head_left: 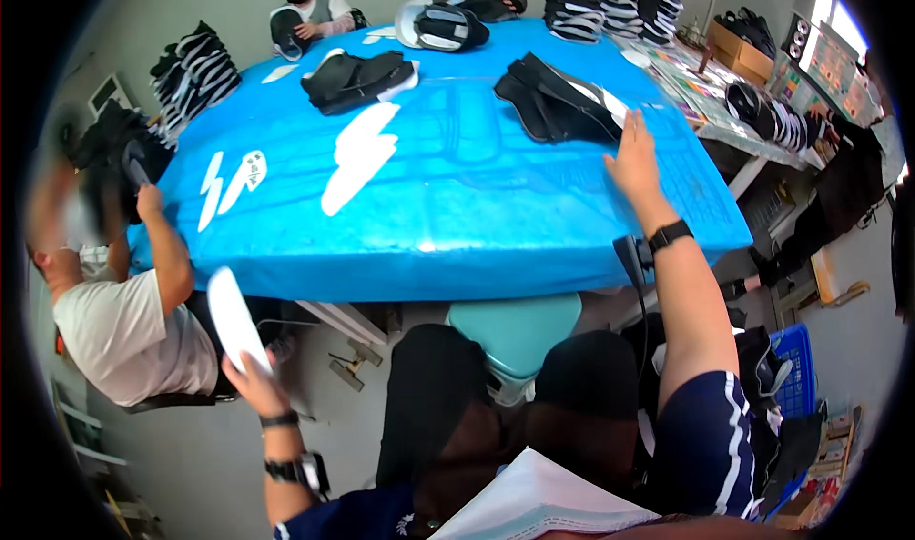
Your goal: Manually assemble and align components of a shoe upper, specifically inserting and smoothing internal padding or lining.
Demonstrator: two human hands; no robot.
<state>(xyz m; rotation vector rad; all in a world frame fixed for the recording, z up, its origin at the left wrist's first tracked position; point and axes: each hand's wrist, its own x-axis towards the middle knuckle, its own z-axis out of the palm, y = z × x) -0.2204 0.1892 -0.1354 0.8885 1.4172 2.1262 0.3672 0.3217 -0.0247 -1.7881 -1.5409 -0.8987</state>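
Note:
My left hand (250, 376) is low at the left, below the table's edge, and holds a long white flat piece (232, 319) upright. My right hand (632, 157) reaches out over the blue table (457, 206), fingers spread, touching the near edge of a pile of black fabric pieces (553, 101). Both wrists wear dark bands. White cut shapes (360, 155) lie on the table to the left of the right hand.
A person in a white shirt (124, 330) sits close at my left. Two more people sit at the far end. Other black piles (357, 81) lie on the table. Striped stacks (195, 73) stand at the edges. A teal stool (515, 330) is under the table.

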